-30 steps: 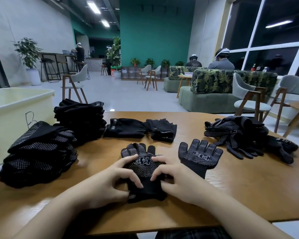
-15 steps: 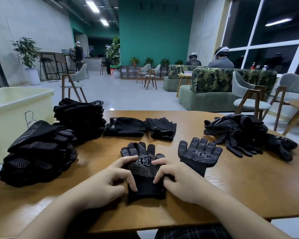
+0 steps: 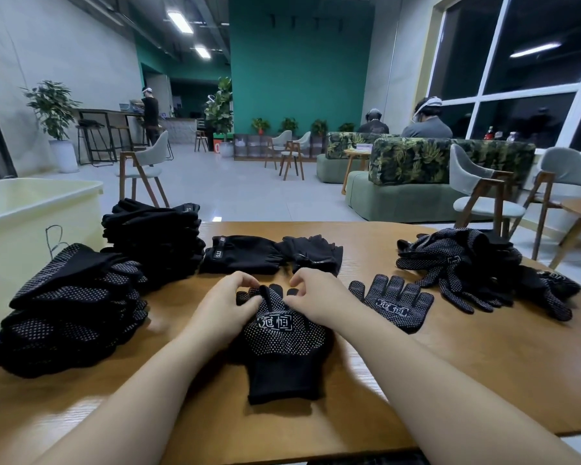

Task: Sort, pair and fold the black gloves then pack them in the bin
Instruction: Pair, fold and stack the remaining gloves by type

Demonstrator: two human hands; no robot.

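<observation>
Landmark: the dotted glove (image 3: 284,340) lying flat near the middle of the wooden bench (image 3: 483,374), cuff toward the person, fingers pointing away.
Bin: a pale yellow bin (image 3: 31,223) stands at the bench's far left edge, well left of the dotted glove.
Dotted stack: a pile of folded dotted gloves (image 3: 71,307) sits left of the dotted glove, just in front of the bin.
Plain stack: a taller pile of plain black gloves (image 3: 155,239) rises behind and left of the dotted glove, touching the dotted stack.
Plain pair: two plain black gloves (image 3: 272,253) lie just beyond the dotted glove's fingertips.
Left hand: the left hand (image 3: 222,310) rests on the dotted glove's left side, its grip pinching the glove's fingers.
Right hand: the right hand (image 3: 319,297) sits on the dotted glove's right side, fingers curled, its grip pinching the finger ends.
Single glove: a second dotted glove (image 3: 393,303) lies flat just right of the dotted glove, apart from it.
Loose heap: an unsorted heap of dotted gloves (image 3: 483,270) lies well right of the dotted glove, near the bench's right edge.
</observation>
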